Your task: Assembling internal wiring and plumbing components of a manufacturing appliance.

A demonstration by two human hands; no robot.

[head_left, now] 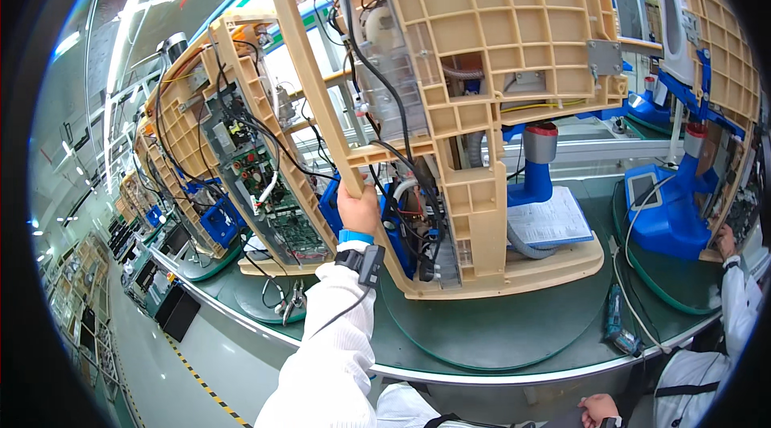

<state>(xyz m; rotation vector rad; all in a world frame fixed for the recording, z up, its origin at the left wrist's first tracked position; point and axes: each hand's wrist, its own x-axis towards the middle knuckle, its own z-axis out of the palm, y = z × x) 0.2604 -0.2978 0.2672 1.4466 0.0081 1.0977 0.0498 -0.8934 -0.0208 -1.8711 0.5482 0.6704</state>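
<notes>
My left hand [359, 208] is wrapped round the upright edge of a tall beige ribbed plastic machine frame [507, 18]. Black cables [387, 83], tubing and a clear plastic cover show inside it. On its right side a blue spout holder [533, 181] carries a silver cup with a red rim. A sheet of printed paper [550, 217] lies on the frame's base. Low at the right, my right hand [598, 411] has its fingers curled in, and nothing shows in them. The frame stands on a round green turntable [498, 340].
More half-built machines stand left [277, 211] and right. A co-worker's hand [727, 242] touches the right one, beside a blue panel [662, 215]. A teal power screwdriver [618, 324] and a cable lie near the bench edge. Pliers [294, 299] rest at left.
</notes>
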